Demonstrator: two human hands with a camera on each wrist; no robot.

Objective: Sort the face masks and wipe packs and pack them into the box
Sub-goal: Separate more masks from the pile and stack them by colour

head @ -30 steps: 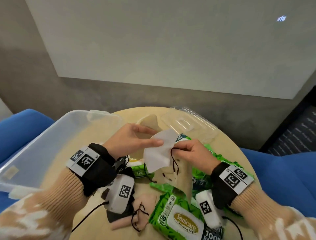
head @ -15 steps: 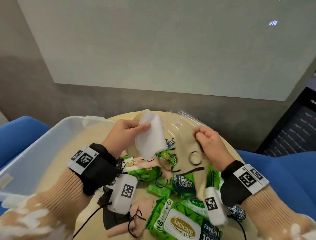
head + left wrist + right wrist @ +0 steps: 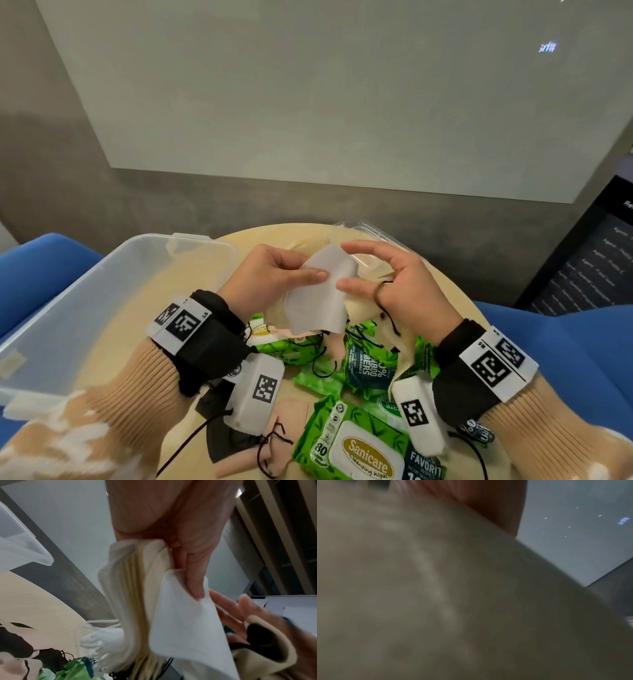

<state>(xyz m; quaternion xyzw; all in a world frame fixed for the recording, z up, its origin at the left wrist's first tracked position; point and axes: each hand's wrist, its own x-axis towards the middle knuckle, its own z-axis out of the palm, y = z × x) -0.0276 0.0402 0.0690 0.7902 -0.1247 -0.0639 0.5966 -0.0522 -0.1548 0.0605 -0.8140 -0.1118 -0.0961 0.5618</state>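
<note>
The left hand holds a small stack of face masks above the desk: its grip is closed, thumb pressed onto the top white mask, with cream ones layered behind it in the left wrist view. The right hand has come up against the stack's right edge with fingers loosely spread, and a black ear loop is hooked round one finger with a cream mask dangling below; that grip is loose, barely closed on anything but the loop.

This looks like the sorting step, gathering masks into one pile. The clear plastic box stands open to the left, and I can see nothing in it. Green Sanicare wipe packs and more masks lie scattered on the desk beneath the wrists.

Next, I'd guess, the dangling mask needs laying flat against the stack and its loop freed from the finger.
</note>
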